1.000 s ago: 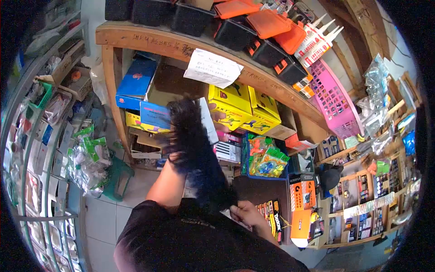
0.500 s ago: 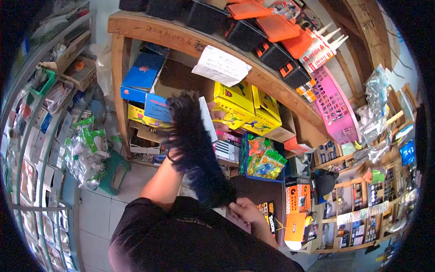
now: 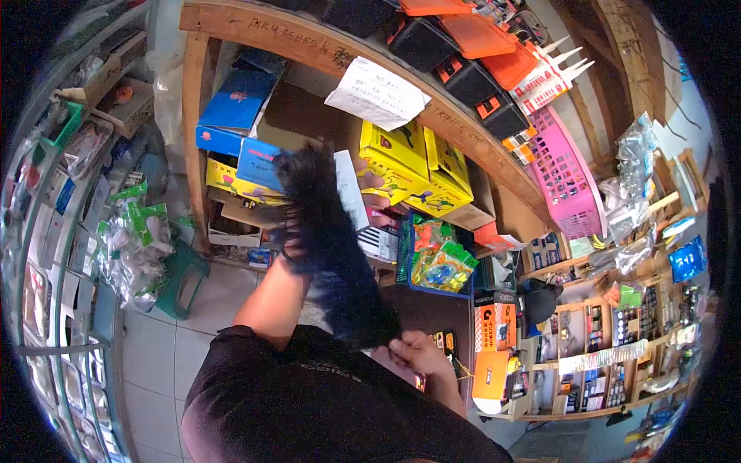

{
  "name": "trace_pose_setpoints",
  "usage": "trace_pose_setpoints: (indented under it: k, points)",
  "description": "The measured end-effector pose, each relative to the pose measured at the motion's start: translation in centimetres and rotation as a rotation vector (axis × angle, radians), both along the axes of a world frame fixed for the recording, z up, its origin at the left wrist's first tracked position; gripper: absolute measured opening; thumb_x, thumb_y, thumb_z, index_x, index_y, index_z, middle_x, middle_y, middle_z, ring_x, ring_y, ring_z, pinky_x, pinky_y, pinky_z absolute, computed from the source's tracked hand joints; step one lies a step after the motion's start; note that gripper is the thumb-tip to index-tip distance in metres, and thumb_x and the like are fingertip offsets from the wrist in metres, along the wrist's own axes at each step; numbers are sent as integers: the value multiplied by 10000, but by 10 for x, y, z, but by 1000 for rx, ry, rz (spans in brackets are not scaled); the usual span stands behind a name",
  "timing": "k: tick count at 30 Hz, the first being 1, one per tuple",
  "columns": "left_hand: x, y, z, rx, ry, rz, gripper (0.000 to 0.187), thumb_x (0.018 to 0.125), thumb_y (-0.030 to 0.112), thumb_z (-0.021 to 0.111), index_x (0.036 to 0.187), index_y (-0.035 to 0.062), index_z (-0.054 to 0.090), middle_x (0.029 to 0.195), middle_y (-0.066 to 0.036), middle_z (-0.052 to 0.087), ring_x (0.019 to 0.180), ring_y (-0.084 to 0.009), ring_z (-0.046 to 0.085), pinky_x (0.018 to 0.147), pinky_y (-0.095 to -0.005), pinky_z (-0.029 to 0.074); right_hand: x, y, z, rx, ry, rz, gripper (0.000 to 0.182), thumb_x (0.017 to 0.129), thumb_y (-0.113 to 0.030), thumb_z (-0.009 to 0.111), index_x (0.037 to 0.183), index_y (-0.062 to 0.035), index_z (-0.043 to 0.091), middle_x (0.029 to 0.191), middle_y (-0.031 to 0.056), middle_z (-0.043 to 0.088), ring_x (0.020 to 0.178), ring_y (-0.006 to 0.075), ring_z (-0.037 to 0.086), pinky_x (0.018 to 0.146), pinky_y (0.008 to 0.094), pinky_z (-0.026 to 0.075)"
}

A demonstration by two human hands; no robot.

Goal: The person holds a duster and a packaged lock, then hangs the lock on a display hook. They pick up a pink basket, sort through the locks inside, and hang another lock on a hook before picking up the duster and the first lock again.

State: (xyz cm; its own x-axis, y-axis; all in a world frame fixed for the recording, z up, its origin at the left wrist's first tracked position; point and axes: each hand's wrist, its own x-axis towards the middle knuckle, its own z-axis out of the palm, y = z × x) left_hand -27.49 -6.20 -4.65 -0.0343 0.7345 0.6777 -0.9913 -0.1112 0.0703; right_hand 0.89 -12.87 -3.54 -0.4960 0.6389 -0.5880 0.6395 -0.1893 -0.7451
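A dark, bristly duster (image 3: 340,262) stretches across the middle of the view, its upper end blurred. My right hand (image 3: 421,355) is closed around its lower end. My left hand (image 3: 376,184) is mostly hidden behind the duster, with only some fingers showing past its right side. Those fingers grip a white box (image 3: 351,193), which is partly covered by the duster. Just beyond are yellow boxes (image 3: 395,158) on the wooden shelf, with blue boxes (image 3: 235,108) to the left.
A handwritten paper (image 3: 378,92) hangs from the shelf beam (image 3: 270,35). Black bins with orange lids (image 3: 482,38) and a pink basket (image 3: 567,177) stand above. A blue basket (image 3: 409,262) holds colourful packets. Bagged goods (image 3: 135,239) hang at left over a green stool (image 3: 181,282).
The view has shifted slightly, so the shelves appear a little further left. The duster's upper end has moved slightly against the white box. Both hands keep their hold.
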Motion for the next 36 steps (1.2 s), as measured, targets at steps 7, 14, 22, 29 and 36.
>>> trace_pose_setpoints:
  k: [7,14,22,29,36]
  points:
    - [12,6,-13,16,-63,-36,676,819,585,264,1209,41,360,1142,-170,466,1044,-337,463,861,-517,368,-9,-6,13,57,-103,-113,260,842,-242,521,669,-49,537,509,-15,445,441,73,378,399,236,295]
    - [11,-9,-3,-130,-45,-20,767,769,664,251,1224,56,363,1156,-164,461,1024,-341,471,873,-487,368,1,-6,-4,74,-58,-78,276,858,-279,483,746,-48,583,519,-13,449,446,82,396,405,233,313]
    - [6,-10,2,5,0,6,692,823,597,235,1226,49,359,1186,-135,453,1073,-276,458,919,-421,352,10,0,-8,136,-28,-63,303,868,-293,459,745,-44,581,521,-14,450,445,70,392,408,225,312]
    - [11,-11,2,-312,-82,161,579,852,486,301,1199,27,356,1121,-208,469,983,-344,500,831,-516,395,-10,-8,13,88,-77,42,315,872,-286,452,746,-26,576,515,-4,460,422,66,385,410,214,315]
    - [13,-22,20,-472,-148,178,778,786,649,236,1256,34,317,1193,-150,444,1056,-293,468,897,-455,366,0,-5,-15,-25,-43,-50,298,865,-270,478,669,-53,539,527,-15,457,439,61,372,397,225,298]
